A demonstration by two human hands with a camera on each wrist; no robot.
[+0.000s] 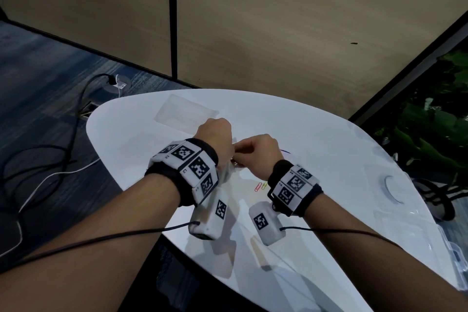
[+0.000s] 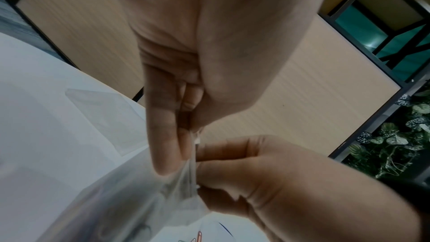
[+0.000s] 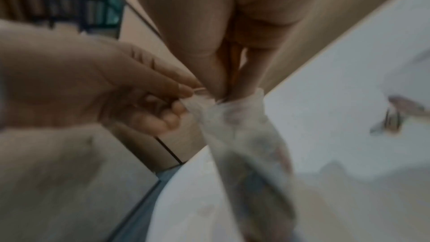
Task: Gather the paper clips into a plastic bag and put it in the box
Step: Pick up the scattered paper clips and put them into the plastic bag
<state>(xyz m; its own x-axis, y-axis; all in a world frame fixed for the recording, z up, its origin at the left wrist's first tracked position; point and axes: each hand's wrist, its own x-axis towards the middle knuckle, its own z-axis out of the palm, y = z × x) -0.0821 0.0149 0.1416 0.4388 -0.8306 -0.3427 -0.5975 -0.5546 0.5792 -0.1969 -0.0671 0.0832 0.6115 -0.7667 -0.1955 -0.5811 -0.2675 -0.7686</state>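
Above the white table [image 1: 329, 134] both hands meet on a clear plastic bag [image 1: 227, 173]. My left hand [image 1: 229, 152] pinches its top edge between thumb and fingers, and my right hand [image 1: 240, 157] pinches the same edge from the other side. In the left wrist view the bag [image 2: 149, 200] hangs below the left hand [image 2: 188, 146] and the right hand [image 2: 209, 172]. The right wrist view is blurred; faint coloured shapes show through the bag [image 3: 244, 135]. Loose pink and yellow paper clips [image 1: 260, 186] lie on the table under the right wrist. A clear box [image 1: 410, 233] sits at the table's right front.
Spare flat plastic bags [image 1: 184, 114] lie at the table's far left. A blue clip [image 1: 286, 151] lies just beyond my right hand. A round cap [image 1: 392, 189] is set into the table at right. Cables [image 1: 50, 172] trail over the floor at left, and plants [image 1: 430, 121] stand at right.
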